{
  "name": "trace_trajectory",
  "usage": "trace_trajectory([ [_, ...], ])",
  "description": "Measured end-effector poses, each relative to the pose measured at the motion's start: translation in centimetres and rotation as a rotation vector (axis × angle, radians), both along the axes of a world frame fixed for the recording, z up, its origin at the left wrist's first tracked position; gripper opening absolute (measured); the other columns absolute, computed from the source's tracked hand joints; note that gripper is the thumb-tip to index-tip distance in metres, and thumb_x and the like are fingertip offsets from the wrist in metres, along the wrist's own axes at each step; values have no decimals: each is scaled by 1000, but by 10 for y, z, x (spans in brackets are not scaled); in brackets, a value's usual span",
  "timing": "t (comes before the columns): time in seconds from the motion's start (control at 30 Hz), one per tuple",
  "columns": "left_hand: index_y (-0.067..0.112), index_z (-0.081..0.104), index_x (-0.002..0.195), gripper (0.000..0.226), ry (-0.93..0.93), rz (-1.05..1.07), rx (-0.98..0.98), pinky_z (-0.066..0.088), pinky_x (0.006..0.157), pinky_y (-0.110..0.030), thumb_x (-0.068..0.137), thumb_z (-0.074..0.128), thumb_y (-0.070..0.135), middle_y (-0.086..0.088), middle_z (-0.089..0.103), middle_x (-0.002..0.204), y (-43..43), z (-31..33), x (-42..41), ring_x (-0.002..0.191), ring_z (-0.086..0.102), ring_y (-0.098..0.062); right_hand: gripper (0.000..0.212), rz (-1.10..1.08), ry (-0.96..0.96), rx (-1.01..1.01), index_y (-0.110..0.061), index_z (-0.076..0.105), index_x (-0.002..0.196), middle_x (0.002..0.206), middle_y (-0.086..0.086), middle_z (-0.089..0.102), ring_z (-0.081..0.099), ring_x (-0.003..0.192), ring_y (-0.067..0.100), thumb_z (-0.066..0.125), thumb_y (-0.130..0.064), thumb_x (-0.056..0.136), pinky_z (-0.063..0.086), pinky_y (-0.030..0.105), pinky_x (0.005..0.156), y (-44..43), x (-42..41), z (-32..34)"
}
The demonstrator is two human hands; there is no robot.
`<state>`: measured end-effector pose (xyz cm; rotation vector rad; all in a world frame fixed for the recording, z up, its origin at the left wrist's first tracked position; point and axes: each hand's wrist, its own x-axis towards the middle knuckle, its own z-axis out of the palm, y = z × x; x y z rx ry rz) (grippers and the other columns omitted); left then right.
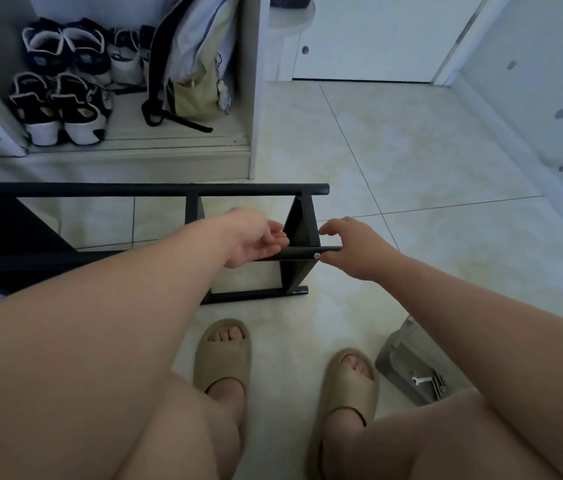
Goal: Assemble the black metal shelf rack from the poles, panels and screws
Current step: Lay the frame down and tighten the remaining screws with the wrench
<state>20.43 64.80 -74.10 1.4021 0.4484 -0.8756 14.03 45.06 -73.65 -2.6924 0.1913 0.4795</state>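
Observation:
The black metal shelf rack lies on its side on the tiled floor, its poles running left to right. My left hand grips the raised near pole just left of the end panel. My right hand is at that pole's right end, its fingertips pinching a silver screw set in the pole. A clear plastic bag with a small white wrench and spare screws lies on the floor at my right.
A white cabinet with several sneakers and a hanging backpack stands behind the rack. White doors are at the back and right. My feet in beige slippers are just in front of the rack.

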Motion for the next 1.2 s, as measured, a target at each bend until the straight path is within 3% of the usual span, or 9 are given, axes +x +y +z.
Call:
trace_trajectory([
  [0.13,5,64,98,22,-246,127,137,58,59,-23,98,47,-9,-13,72,99,3,-9,18,73,75,-13,46,69,70,-39,-24,56,133,134,-2,52,50,117,21,71,-37,92,46,39,97,-3,13,-12],
  [0.23,19,68,97,20,-571,-259,548,57,84,-31,98,54,4,-3,74,100,12,-27,20,89,72,-16,37,72,75,-11,-22,58,122,120,0,60,56,102,22,72,-36,91,50,39,85,-3,15,-23],
  [0.3,26,68,95,23,-646,-511,726,53,94,-35,97,55,7,0,71,108,17,-38,17,103,65,-20,30,67,59,-6,-20,54,114,109,2,63,57,91,24,71,-32,92,48,36,73,-4,16,-30],
  [0.43,27,72,99,31,-641,-686,789,48,92,-29,99,49,5,-3,66,119,20,-41,15,112,60,-24,21,66,33,-42,-17,48,98,84,-1,56,52,74,23,66,-27,96,36,32,57,-9,15,-33],
  [0.53,27,72,98,28,-616,-784,751,47,95,-28,100,51,8,-3,66,120,23,-36,15,113,60,-24,25,82,53,-43,-17,46,90,81,-2,52,47,67,16,68,-29,95,32,31,54,-11,8,-31],
  [0.67,29,71,98,25,-572,-946,784,47,93,-30,98,55,9,1,65,110,25,-26,8,107,60,-22,30,104,104,-44,-23,44,82,83,-5,52,51,77,19,72,-31,90,36,31,58,-4,-8,-28],
  [0.83,26,71,101,20,-447,-1169,823,55,92,-37,94,62,9,0,70,99,21,-14,-22,96,66,-21,12,73,94,-116,-20,54,96,99,4,64,61,97,27,61,-30,94,49,36,76,-8,-42,-15],
  [1.03,13,68,117,29,-365,-1218,736,58,91,-38,91,64,1,-10,74,105,11,-16,-71,100,70,-25,28,-127,269,137,-19,64,103,104,2,68,61,100,24,62,-46,94,51,35,87,11,-130,-45],
  [1.2,13,71,120,31,-511,-1101,865,47,99,-32,98,50,5,-5,66,123,21,-26,-107,116,60,-28,32,-305,142,354,-22,62,100,87,-6,62,58,82,15,69,-52,90,45,32,71,30,-186,-62],
])
